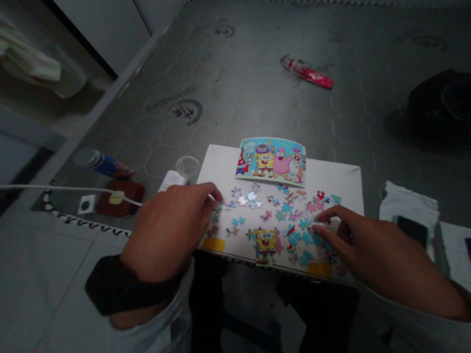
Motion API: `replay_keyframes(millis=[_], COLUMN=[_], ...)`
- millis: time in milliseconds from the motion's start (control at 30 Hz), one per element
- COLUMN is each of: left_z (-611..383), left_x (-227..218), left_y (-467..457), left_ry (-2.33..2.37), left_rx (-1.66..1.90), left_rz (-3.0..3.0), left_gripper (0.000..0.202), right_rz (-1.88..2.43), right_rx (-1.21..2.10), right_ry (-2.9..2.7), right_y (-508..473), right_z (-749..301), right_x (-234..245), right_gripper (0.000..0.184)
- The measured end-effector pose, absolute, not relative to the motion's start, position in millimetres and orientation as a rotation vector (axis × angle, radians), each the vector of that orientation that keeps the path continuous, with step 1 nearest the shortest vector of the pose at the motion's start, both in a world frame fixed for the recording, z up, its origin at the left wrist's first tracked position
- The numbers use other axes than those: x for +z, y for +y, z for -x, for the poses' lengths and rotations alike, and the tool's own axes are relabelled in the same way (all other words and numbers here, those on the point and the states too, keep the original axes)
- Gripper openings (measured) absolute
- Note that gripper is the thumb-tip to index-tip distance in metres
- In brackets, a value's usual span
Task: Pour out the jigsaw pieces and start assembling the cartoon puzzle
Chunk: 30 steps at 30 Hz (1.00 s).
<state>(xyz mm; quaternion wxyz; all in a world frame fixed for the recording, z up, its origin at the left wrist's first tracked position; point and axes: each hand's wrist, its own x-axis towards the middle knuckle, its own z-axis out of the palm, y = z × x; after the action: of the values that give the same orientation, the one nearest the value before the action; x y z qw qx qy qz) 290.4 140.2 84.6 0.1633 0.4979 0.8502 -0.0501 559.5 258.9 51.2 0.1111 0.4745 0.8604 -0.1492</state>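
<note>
My left hand (172,228), a black band on its wrist, hangs over the left edge of a white board (321,175). Its fingers are curled in beside a few puzzle pieces (215,218); whatever they hold is hidden. On the right, my right hand (355,235) has thumb and forefinger tips close together over loose blue and pink puzzle pieces (286,207); anything between them is too small to make out. A joined yellow character section (266,241) lies at the board's near middle. The reference picture card (272,162) rests, slightly curved, at the far side.
Left of the board are a clear round lid (188,166), a white box (173,180), a brown case (120,197), a can (104,163) and a white cable (55,188). A red wrapper (309,73) lies farther back. Tissue (408,204) and a dark phone (412,234) sit right.
</note>
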Motion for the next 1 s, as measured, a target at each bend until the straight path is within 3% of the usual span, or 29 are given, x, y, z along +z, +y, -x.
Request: replay_keyframes(millis=[1000], left_z=[-298], left_x=[75], left_y=[154], left_ry=[2.461], left_rx=[-0.114], left_rz=[-1.295], left_gripper=[0.021], right_rz=[-1.371], right_rx=[-0.430], right_ry=[2.503], right_y=[258], right_z=[-557], right_x=[51], right_gripper=[0.042])
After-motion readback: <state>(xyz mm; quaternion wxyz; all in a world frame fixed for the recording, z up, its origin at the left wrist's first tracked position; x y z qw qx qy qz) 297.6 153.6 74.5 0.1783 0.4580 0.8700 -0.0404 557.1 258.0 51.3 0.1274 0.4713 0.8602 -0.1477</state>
